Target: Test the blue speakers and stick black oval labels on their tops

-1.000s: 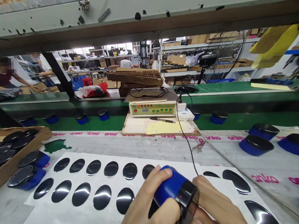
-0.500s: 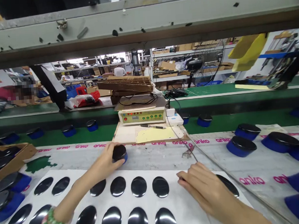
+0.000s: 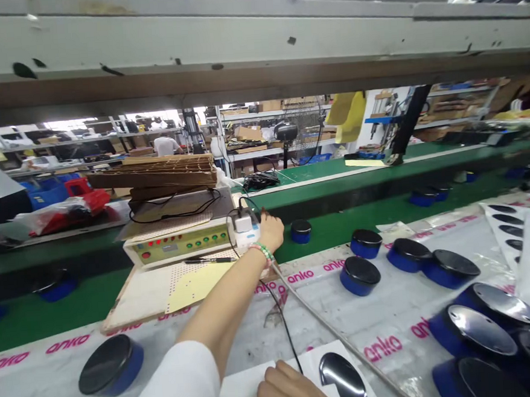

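My left hand [image 3: 271, 229], with a green and pink bead bracelet at the wrist, reaches over beside the white power strip [image 3: 248, 235] on the board's right end. Its fingers are partly turned away, and whether they hold anything does not show. At the bottom, my right hand [image 3: 290, 391] is curled over the white sticker sheet [image 3: 241, 378], near a glossy black oval sticker [image 3: 342, 380]; its fingertips are hidden. A blue round container with a black top [image 3: 111, 365] sits on the table at the lower left, touched by neither hand.
A control box [image 3: 182, 246] with lit buttons stands on a board behind the table. Blue containers [image 3: 360, 275] crowd the right side, with more on the green conveyor [image 3: 327, 242]. A grey cable [image 3: 328, 327] crosses the table. A shelf beam [image 3: 235, 37] spans overhead.
The view has swung right. My left hand has let go of the blue container and moved forward to the power strip. My right hand remains low over the sheet.
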Available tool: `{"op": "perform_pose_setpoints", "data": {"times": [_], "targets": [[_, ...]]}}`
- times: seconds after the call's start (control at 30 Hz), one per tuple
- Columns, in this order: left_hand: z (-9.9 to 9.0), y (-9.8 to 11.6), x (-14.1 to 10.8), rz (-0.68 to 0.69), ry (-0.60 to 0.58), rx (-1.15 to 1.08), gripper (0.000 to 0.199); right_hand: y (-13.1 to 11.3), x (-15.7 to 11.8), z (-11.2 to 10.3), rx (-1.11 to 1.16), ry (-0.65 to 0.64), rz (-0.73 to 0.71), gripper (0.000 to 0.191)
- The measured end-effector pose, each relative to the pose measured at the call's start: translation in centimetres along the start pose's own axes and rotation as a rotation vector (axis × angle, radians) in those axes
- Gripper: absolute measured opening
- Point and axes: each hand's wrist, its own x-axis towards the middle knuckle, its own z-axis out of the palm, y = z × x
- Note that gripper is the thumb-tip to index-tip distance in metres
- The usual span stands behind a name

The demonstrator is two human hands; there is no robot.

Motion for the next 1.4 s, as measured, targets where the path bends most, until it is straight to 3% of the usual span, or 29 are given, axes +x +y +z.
{"op": "perform_pose_setpoints", "data": {"times": [0.07, 0.13, 0.2, 0.27, 0.33, 0.4, 0.53, 0.63, 0.7, 0.83, 1.07, 1.23, 1.3, 1.4], "targets": [[-1.2, 0.5, -1.1, 0.022, -0.042, -0.065, 0.036, 0.1, 0.1, -0.5, 0.015, -0.012, 0.005, 0.038], [-3.4, 1.1, -4.4, 0.052, -0.077, -0.14, 0.044, -0.1, 0.5, -1.7, 0.084, -0.005, 0.012, 0.037], [-6.2, 1.9, -9.5, 0.065, -0.101, -0.226, 0.062, -0.4, 0.9, -3.5, 0.211, 0.1, 0.062, 0.033], [-8.8, 2.4, -15.8, 0.022, -0.106, -0.368, 0.082, -1.1, 1.6, -5.7, 0.343, 0.246, 0.199, 0.031], [-10.8, 2.9, -22.3, -0.183, -0.056, -0.865, 0.084, -2.1, 2.7, -7.7, 0.432, 0.301, 0.367, 0.031], [-11.8, 3.5, -27.9, -0.374, 0.042, -1.291, 0.076, -3.5, 4.3, -9.3, 0.495, 0.243, 0.456, 0.035], [-12.2, 4.4, -34.7, -0.532, 0.244, -1.724, 0.076, -6.9, 8.3, -10.4, 0.582, 0.054, 0.376, 0.04], [-12.2, 4.9, -36.7, -0.487, 0.396, -1.824, 0.081, -8.4, 10.8, -9.8, 0.588, -0.061, 0.244, 0.041], [-12.3, 5.0, -37.3, -0.495, 0.475, -1.872, 0.071, -8.8, 11.8, -9.1, 0.596, -0.072, 0.152, 0.042], [-12.6, 5.2, -37.4, -0.631, 0.476, -2.0, 0.041, -9.2, 12.4, -8.2, 0.535, -0.053, 0.152, 0.04], [-12.5, 5.9, -36.6, -0.756, 0.501, -1.986, 0.043, -9.2, 11.3, -9.3, 0.493, -0.27, 0.195, 0.043], [-12.0, 5.8, -36.9, -0.814, 0.556, -1.716, 0.051, -9.4, 11.1, -9.5, 0.205, -0.163, 0.139, 0.043], [-11.7, 5.8, -37.3, -0.743, 0.577, -1.493, 0.063, -9.6, 11.2, -9.4, 0.103, -0.11, 0.119, 0.042], [-11.5, 5.9, -37.8, -0.572, 0.541, -1.118, 0.076, -9.6, 10.9, -9.1, 0.128, -0.099, 0.117, 0.041]]}}
